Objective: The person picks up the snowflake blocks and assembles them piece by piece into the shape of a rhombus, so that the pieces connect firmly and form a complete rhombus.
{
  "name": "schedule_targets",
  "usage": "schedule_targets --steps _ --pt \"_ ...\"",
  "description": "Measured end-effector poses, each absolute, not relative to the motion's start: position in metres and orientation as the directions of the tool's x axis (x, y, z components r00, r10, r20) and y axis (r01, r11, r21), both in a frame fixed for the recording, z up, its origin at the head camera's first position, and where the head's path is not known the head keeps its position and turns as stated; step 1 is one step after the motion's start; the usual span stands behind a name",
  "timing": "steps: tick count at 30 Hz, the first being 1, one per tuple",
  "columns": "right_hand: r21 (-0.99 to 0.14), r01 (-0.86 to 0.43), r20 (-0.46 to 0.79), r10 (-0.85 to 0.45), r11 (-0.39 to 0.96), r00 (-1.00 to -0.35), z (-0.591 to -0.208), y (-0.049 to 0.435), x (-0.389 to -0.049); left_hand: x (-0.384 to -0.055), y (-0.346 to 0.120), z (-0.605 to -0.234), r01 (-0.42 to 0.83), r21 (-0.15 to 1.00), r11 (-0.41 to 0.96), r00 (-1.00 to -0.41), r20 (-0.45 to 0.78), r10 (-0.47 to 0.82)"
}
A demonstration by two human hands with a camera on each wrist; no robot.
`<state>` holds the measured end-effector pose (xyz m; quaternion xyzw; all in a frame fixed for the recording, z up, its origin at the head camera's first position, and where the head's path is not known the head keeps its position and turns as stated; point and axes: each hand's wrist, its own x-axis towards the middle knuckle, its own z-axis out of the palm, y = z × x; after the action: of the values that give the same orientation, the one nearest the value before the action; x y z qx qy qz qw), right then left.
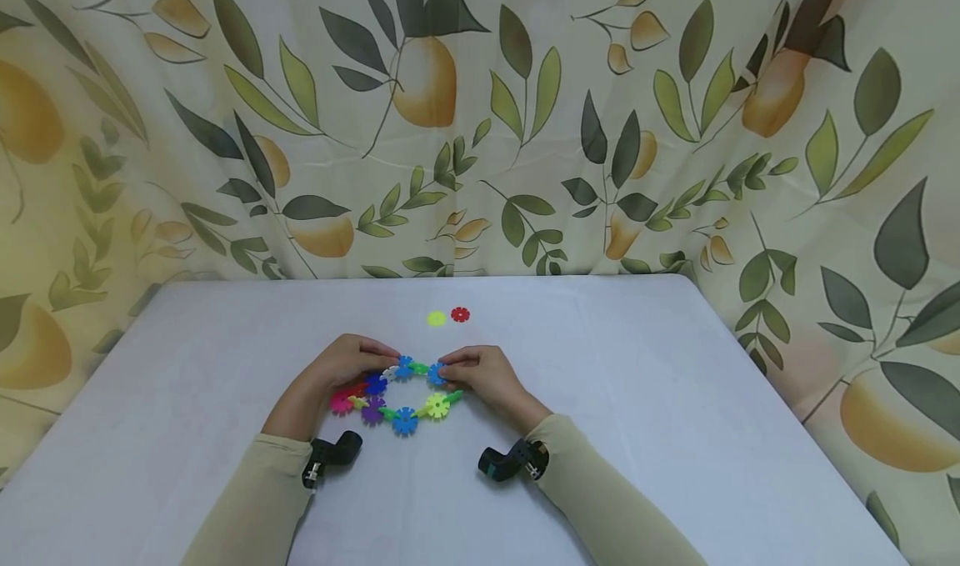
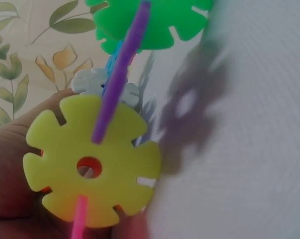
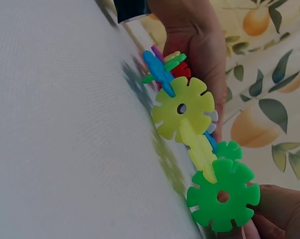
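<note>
Interlocking notched plastic discs form a loop point(image 1: 396, 422) of several colours, held between both hands. My left hand point(image 1: 337, 370) pinches the loop's far left side, beside a blue disc point(image 1: 405, 367). Opposite it, my right hand point(image 1: 487, 376) pinches another blue disc point(image 1: 436, 373) between thumb and fingers. The loop's near side carries purple, blue and yellow discs. In the left wrist view a yellow disc point(image 2: 112, 167) covers part of the left hand. A green disc point(image 3: 237, 201) stands in front of the right fingers in the right wrist view, hiding part of their grip.
Two loose discs, one yellow point(image 1: 437, 319) and one red point(image 1: 455, 316), lie on the white table point(image 1: 600, 341) beyond the hands. A fruit-and-leaf patterned curtain point(image 1: 480, 174) hangs behind the table. Each wrist wears a black camera.
</note>
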<state>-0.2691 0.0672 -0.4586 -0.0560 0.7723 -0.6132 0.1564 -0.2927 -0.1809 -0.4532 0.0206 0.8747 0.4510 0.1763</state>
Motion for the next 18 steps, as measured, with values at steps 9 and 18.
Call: schedule_targets --steps 9,18 --pt "-0.957 0.104 -0.179 -0.268 0.272 -0.947 -0.4593 0.0654 -0.2686 -0.2924 -0.1777 -0.4531 -0.094 0.788 0.608 -0.939 -0.274 0.21" --pt "-0.952 0.104 -0.177 -0.242 0.287 -0.954 -0.4573 0.0628 -0.2683 -0.2932 -0.1748 -0.4574 -0.075 0.785 0.615 -0.949 -0.245 0.197"
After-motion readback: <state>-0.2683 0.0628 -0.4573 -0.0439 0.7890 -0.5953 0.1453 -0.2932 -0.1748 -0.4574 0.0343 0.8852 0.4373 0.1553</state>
